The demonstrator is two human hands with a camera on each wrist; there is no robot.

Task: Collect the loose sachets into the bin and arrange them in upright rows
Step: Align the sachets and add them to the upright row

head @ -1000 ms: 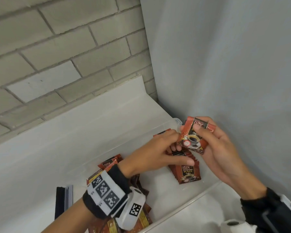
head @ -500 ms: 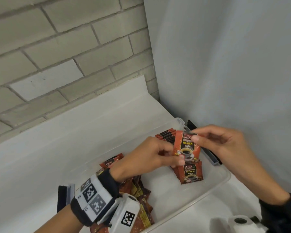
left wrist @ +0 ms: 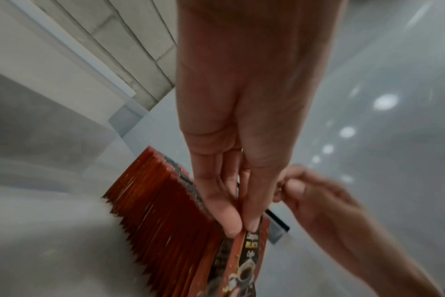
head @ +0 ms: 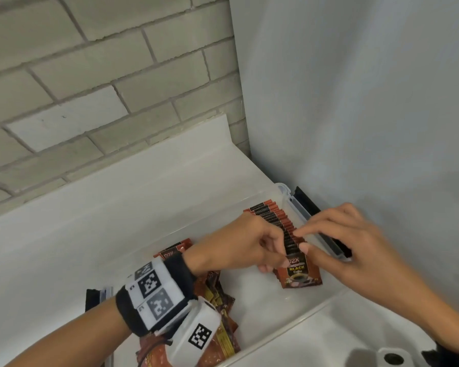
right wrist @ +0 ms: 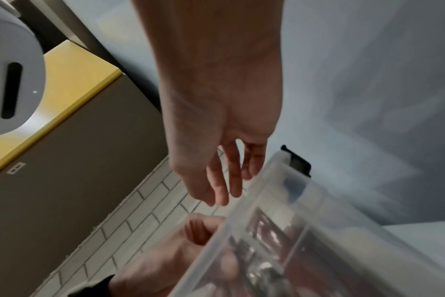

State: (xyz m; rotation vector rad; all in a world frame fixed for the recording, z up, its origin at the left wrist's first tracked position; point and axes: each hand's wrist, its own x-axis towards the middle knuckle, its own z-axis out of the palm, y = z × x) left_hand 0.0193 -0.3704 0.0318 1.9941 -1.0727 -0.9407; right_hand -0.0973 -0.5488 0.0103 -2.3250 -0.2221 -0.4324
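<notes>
Two hands meet over a clear plastic bin (head: 286, 193) that sits on a white surface (head: 90, 234) in the lower half of the head view, in the corner where a grey brick wall (head: 90, 75) meets a plain pale wall. Along the bin's right side stands an upright row of sachets (head: 276, 218), red with dark top edges, running from the far corner toward the centre of the frame. The front sachet (head: 298, 274) of the row faces the camera and shows a coffee cup and the word BLACK. The left hand (head: 239, 247) has its grip closed on that sachet's top edge; the left wrist view shows its fingertips (left wrist: 233, 225) pinching it. The right hand (head: 355, 250) reaches in from the right with straight, relaxed fingers, its fingertips touching the tops of the row, holding nothing. A heap of loose sachets (head: 223, 313) lies flat in the bin's lower left part, partly hidden under the left wrist.
</notes>
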